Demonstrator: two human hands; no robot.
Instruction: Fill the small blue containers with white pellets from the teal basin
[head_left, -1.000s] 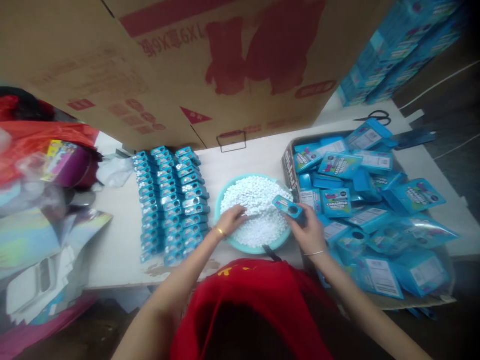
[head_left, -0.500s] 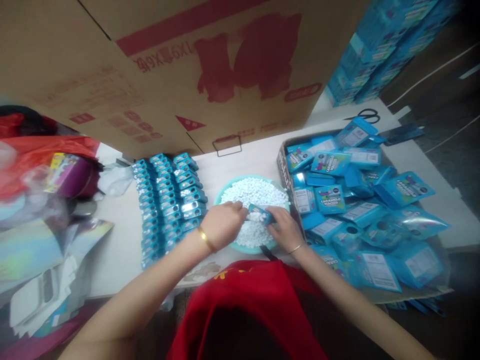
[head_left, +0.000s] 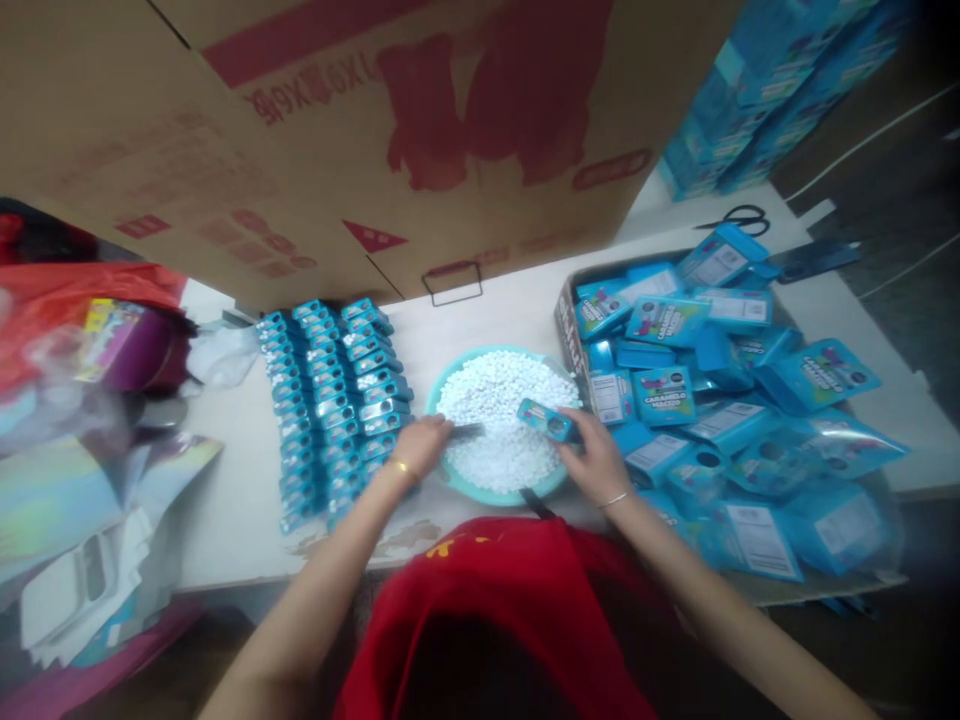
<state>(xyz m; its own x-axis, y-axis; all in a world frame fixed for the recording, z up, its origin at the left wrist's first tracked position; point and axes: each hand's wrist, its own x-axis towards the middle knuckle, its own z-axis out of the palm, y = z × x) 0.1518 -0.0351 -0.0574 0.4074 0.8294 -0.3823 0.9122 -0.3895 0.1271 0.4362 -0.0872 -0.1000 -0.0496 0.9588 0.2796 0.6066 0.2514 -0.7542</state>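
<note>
My right hand [head_left: 598, 462] is closed on a small blue candy box [head_left: 546, 420], which it holds tilted above the right part of a pale turquoise bowl [head_left: 435, 395]. White pellets [head_left: 506, 385] fill the bowl. At the bowl's left rim my left hand [head_left: 421, 447] grips a slim dark tool [head_left: 469, 431] that reaches over the pellets; blur hides its exact kind. Just left of that hand stand rows of small blue boxes [head_left: 322, 400], packed close together.
A shallow carton [head_left: 568, 325] piled with blue packages [head_left: 664, 397] lies at the right. Behind the bowl rises a large cardboard box [head_left: 300, 180]. Black scissors [head_left: 742, 220] and blue stacks [head_left: 720, 120] are at the back right. Plastic bags [head_left: 221, 355] lie left.
My left hand has moved left, away from the small box, to the bowl's left rim. My right hand has drawn the box slightly right, and more of it shows.
</note>
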